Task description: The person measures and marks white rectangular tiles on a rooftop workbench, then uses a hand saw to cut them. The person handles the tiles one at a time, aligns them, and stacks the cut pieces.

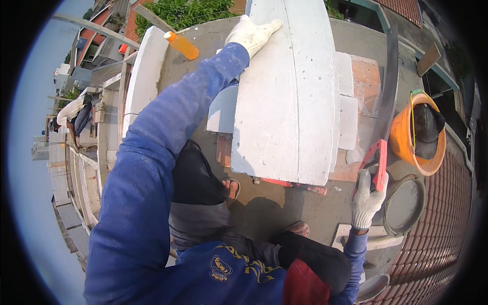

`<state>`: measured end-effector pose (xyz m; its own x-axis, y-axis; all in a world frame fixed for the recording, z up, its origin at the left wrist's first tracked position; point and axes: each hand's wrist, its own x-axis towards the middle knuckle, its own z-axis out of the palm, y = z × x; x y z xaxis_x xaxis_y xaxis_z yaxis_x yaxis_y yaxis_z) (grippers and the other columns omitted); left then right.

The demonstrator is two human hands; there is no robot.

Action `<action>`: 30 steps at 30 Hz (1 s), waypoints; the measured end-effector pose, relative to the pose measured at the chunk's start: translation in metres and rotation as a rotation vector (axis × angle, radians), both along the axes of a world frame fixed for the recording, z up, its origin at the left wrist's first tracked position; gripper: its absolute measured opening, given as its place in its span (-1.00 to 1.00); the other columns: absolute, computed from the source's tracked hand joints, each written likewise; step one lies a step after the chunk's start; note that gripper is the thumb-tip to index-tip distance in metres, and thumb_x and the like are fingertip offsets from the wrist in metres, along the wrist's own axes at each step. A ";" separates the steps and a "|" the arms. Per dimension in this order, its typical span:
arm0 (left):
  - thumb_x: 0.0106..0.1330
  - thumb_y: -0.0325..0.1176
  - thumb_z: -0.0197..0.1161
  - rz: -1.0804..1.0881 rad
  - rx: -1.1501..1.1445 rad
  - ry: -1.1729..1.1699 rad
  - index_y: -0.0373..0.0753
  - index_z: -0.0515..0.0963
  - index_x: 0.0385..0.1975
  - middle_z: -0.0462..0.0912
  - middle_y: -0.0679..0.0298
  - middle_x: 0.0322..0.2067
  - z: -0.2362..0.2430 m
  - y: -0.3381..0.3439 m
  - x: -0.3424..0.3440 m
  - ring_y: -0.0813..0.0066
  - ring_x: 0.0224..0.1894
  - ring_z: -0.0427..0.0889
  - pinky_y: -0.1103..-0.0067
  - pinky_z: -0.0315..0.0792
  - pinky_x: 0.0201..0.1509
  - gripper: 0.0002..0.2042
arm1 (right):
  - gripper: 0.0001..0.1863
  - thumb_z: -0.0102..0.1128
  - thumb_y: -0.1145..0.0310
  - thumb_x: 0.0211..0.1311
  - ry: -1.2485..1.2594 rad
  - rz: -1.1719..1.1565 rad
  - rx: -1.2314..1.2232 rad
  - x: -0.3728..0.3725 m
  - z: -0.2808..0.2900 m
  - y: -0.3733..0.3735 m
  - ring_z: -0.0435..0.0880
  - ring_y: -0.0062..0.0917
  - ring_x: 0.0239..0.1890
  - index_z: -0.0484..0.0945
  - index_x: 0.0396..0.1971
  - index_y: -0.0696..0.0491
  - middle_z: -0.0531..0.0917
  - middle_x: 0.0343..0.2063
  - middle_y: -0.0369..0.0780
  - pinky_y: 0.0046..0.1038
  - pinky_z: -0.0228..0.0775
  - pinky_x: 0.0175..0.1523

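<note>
A large white lightweight concrete block lies across smaller block pieces in front of me, with a thin dark line running along its length. My left hand, in a white knitted glove, rests on the block's far left edge, fingers stretched over its top. At the right, my gloved right hand is closed round the red handle of a hand saw. The saw's long dark blade points away from me, beside the block and apart from it.
An orange bucket with a black thing inside stands at the right, near a round pan and a tiled roof. An orange bottle lies at the far left. Another person bends over a wall further left.
</note>
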<state>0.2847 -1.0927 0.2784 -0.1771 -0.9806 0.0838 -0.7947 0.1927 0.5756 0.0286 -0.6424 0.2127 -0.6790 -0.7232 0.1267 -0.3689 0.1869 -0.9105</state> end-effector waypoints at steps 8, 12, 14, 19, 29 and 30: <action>0.44 0.22 0.42 0.081 0.296 0.167 -0.47 0.03 0.68 0.41 -0.34 0.52 0.047 0.035 -0.026 -0.23 0.53 0.49 0.14 0.44 0.58 0.10 | -0.59 0.61 0.13 0.38 0.213 -0.001 0.359 0.027 0.115 -0.126 0.80 -0.42 -0.23 0.69 0.02 0.06 0.82 -0.24 -0.18 -0.29 0.64 0.01; 0.44 0.10 0.48 0.070 0.379 0.260 -0.44 0.05 0.69 0.41 -0.30 0.50 0.057 0.038 -0.020 -0.22 0.50 0.52 0.13 0.47 0.55 0.05 | -0.49 0.70 -0.03 0.22 0.372 -0.131 0.568 0.111 0.146 -0.169 0.91 -0.18 -0.14 0.79 0.01 -0.02 0.90 -0.22 -0.17 -0.17 0.68 0.03; 0.45 0.07 0.48 0.073 0.347 0.284 -0.44 0.05 0.68 0.41 -0.28 0.50 0.050 0.036 -0.019 -0.20 0.49 0.53 0.14 0.48 0.55 0.04 | -0.51 0.72 -0.06 0.17 0.509 -0.224 0.591 0.125 0.139 -0.178 0.88 -0.08 -0.18 0.78 -0.10 -0.02 0.88 -0.28 -0.14 -0.13 0.67 -0.04; 0.46 0.05 0.48 0.075 0.346 0.274 -0.44 0.05 0.68 0.39 -0.26 0.52 0.050 0.029 -0.019 -0.19 0.51 0.51 0.14 0.49 0.54 0.02 | -0.58 0.69 -0.04 0.20 0.658 -0.247 0.513 0.133 0.131 -0.183 0.87 -0.08 -0.25 0.78 -0.20 -0.04 0.86 -0.35 -0.11 -0.08 0.66 -0.11; 0.55 0.01 0.33 0.020 0.271 0.196 -0.13 0.12 0.71 0.31 -0.29 0.56 0.057 0.033 -0.019 -0.28 0.48 0.53 0.08 0.51 0.52 -0.16 | -0.62 0.60 -0.01 0.32 0.639 -0.260 0.538 0.133 0.133 -0.181 0.86 -0.03 -0.27 0.78 -0.17 0.01 0.84 -0.35 -0.06 -0.07 0.67 -0.10; 0.57 0.01 0.30 0.005 0.295 0.191 -0.08 0.14 0.71 0.30 -0.29 0.57 0.062 0.032 -0.017 -0.30 0.48 0.53 0.06 0.52 0.51 -0.20 | -0.61 0.58 -0.02 0.33 0.619 -0.265 0.543 0.133 0.133 -0.180 0.86 -0.02 -0.26 0.77 -0.17 0.01 0.84 -0.34 -0.05 -0.06 0.66 -0.10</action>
